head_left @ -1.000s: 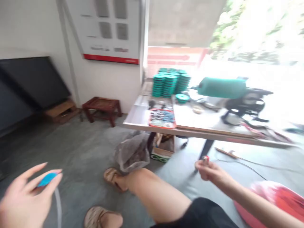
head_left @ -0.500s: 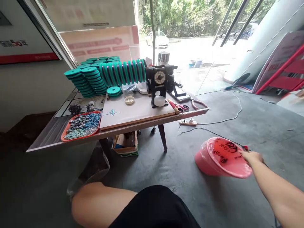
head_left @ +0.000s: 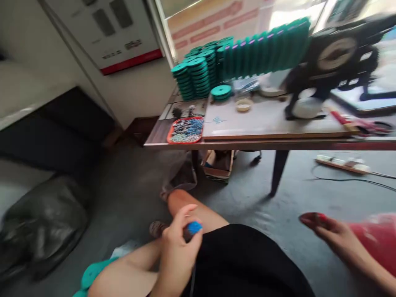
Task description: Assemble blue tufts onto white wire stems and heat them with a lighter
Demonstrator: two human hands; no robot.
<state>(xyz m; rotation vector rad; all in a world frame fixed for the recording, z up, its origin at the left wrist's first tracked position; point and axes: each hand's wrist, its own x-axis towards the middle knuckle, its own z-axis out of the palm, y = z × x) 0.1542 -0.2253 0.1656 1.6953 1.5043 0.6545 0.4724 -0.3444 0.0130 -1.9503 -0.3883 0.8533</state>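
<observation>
My left hand (head_left: 178, 243) is raised over my lap, its thumb and fingers curled around a small blue-ended piece (head_left: 194, 227). Its side looks dark and most of it is hidden by the fingers. Out to the right, my right hand (head_left: 338, 237) grips a small dark object with a red part (head_left: 321, 218); blur hides its kind. Behind that wrist stands a pink bucket (head_left: 375, 237), cut off by the frame edge. Both hands are below the table edge, over my lap and the floor.
On the table (head_left: 247, 142) are a black hand-cranked machine (head_left: 334, 62), stacked teal discs (head_left: 198, 76), a red-rimmed tray of small parts (head_left: 185, 130), a small round dish (head_left: 244, 104) and scissors (head_left: 371, 127). A power strip (head_left: 343, 164) and an open box (head_left: 218, 165) sit below.
The view has swung left. My left hand has come into sight with the blue-ended piece. My right hand, formerly over the bucket opening, is now left of the bucket, still holding the red-and-dark object.
</observation>
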